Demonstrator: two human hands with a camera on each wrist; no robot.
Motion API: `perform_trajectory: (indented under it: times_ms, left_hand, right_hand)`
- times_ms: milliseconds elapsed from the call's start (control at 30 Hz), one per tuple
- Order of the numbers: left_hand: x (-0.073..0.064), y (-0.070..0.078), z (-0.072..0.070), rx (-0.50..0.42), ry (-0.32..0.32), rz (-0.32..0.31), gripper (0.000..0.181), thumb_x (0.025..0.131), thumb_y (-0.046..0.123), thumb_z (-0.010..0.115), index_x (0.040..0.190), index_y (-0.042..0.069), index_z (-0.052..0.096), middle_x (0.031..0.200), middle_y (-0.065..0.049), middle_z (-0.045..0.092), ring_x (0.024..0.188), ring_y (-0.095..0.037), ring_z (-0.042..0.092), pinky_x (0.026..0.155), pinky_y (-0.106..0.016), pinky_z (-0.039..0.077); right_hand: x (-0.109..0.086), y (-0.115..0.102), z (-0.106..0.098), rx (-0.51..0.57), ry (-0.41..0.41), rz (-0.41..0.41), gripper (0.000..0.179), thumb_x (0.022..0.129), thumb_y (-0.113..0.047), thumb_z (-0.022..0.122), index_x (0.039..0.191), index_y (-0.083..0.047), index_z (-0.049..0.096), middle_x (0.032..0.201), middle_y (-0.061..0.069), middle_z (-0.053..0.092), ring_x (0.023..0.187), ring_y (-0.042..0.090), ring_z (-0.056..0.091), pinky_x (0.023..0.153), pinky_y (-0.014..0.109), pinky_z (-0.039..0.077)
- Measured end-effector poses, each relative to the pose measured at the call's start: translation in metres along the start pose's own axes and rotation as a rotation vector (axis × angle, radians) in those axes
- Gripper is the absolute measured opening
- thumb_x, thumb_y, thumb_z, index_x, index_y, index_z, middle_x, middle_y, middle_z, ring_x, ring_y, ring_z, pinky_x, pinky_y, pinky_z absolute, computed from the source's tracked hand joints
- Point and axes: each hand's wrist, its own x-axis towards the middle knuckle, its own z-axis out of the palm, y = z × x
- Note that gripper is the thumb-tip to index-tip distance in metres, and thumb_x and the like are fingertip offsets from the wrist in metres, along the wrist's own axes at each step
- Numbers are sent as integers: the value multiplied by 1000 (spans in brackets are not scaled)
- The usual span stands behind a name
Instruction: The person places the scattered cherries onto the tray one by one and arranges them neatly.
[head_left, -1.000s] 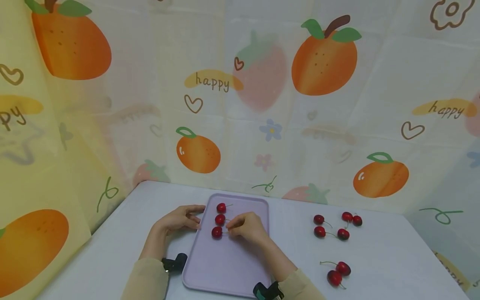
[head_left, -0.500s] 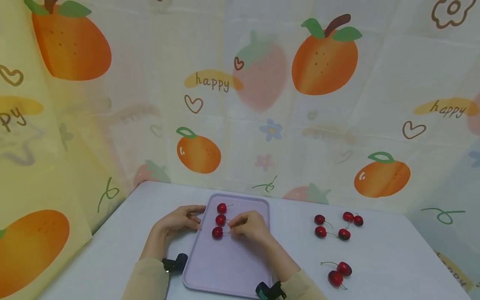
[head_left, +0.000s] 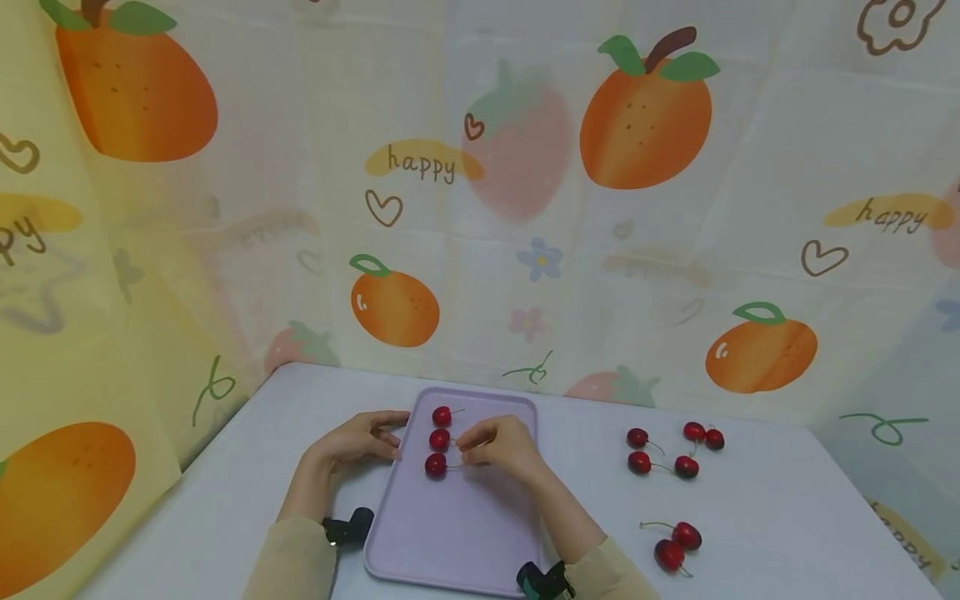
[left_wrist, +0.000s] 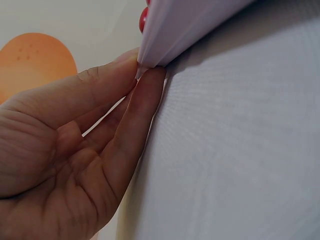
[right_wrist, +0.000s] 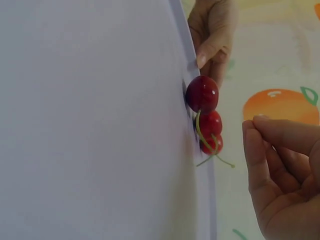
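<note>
On a pale purple tray [head_left: 450,542], several red cherries form a column near the left rim: a far cherry [head_left: 442,416], a middle cherry [head_left: 439,440] and a near cherry [head_left: 436,466]. Their stems point right. My left hand [head_left: 358,438] pinches the tray's left rim, thumb and finger on either side of it in the left wrist view. My right hand [head_left: 501,450] hovers over the tray just right of the stems. Its thumb and index fingertips [right_wrist: 260,119] come close together, with nothing visible between them in the right wrist view.
More cherries lie on the white table [head_left: 592,517] to the right: a loose group [head_left: 686,467] farther back and a pair [head_left: 669,554] nearer the front. A fruit-printed cloth [head_left: 525,292] hangs behind the table and along its left side.
The near cherry has shifted slightly to the right, and more of its stem shows. My right hand has drawn back a little to the right. The left hand stays at the rim.
</note>
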Motion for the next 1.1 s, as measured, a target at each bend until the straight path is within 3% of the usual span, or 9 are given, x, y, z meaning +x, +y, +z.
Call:
perform_trajectory:
  times_ms: [167, 533, 900, 1100]
  left_hand:
    - [-2, 0, 0, 2, 1, -4, 71, 80, 9, 78, 145, 9, 49, 117, -12, 63, 91, -18, 58, 84, -29, 57]
    - [-1, -1, 0, 15, 10, -13, 71, 80, 11, 79, 145, 11, 49, 117, -11, 63, 93, -18, 59, 86, -31, 57]
    - [-2, 2, 0, 13, 3, -8, 71, 80, 11, 79, 145, 10, 50, 112, -11, 63, 92, -19, 59, 87, -30, 57]
    - [-3, 3, 0, 11, -4, -7, 71, 80, 11, 79, 145, 10, 49, 109, -11, 63, 92, -18, 58, 87, -30, 57]
  right_hand:
    - [-3, -4, -7, 12, -15, 8, 18, 79, -3, 75, 96, 2, 76, 93, 17, 76, 73, 7, 67, 72, 29, 60]
    - [-15, -10, -37, -17, 40, 17, 21, 81, -4, 75, 101, 2, 75, 97, 17, 76, 82, 13, 72, 76, 29, 60]
    - [-48, 5, -99, -82, 93, 60, 26, 88, -15, 72, 111, -3, 73, 108, 14, 75, 91, 16, 71, 84, 31, 58]
    - [-66, 12, -134, -130, 131, 108, 27, 89, -19, 72, 112, -6, 72, 112, 14, 74, 94, 12, 70, 84, 24, 55]
